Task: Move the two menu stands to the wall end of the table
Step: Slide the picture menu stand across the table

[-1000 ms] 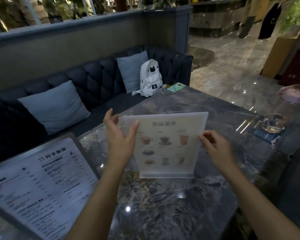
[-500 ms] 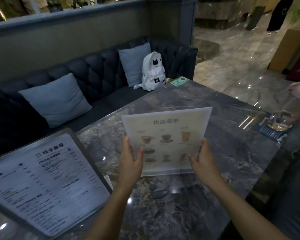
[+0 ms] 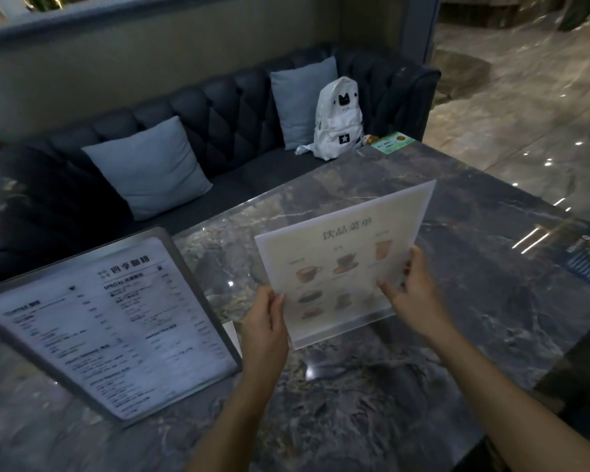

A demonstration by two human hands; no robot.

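**A:** How many menu stands are there, and where is each one?

**B:** Two. The drinks menu stand (image 3: 344, 264), a clear acrylic sheet with cup pictures on it, is held tilted above the middle of the marble table (image 3: 491, 301); whether its lower edge touches the tabletop cannot be told. The framed menu stand (image 3: 109, 321), a bigger board of small printed text in a grey frame, stands leaning at the table's near left corner.

**A:** What are the two hands doing?

**B:** Both grip the drinks menu stand near its bottom. The left hand (image 3: 264, 327) pinches the lower left edge, thumb on the front face and fingers curled behind. The right hand (image 3: 411, 298) pinches the lower right edge the same way, its fingers partly hidden behind the sheet. Neither hand touches the framed menu stand.

**A:** What else can be counted around the table?

**B:** One dark tufted sofa (image 3: 218, 107) runs along the far side of the table. On it are two pale blue cushions, a larger cushion (image 3: 147, 166) to the left and a smaller cushion (image 3: 300, 100) farther right, and one white backpack (image 3: 338, 117) with a black cat face and a star, leaning just beside the smaller cushion. One small green card (image 3: 392, 143) lies flat at the table's far corner. At the right edge sits a glass object, cropped and too blurred to name.
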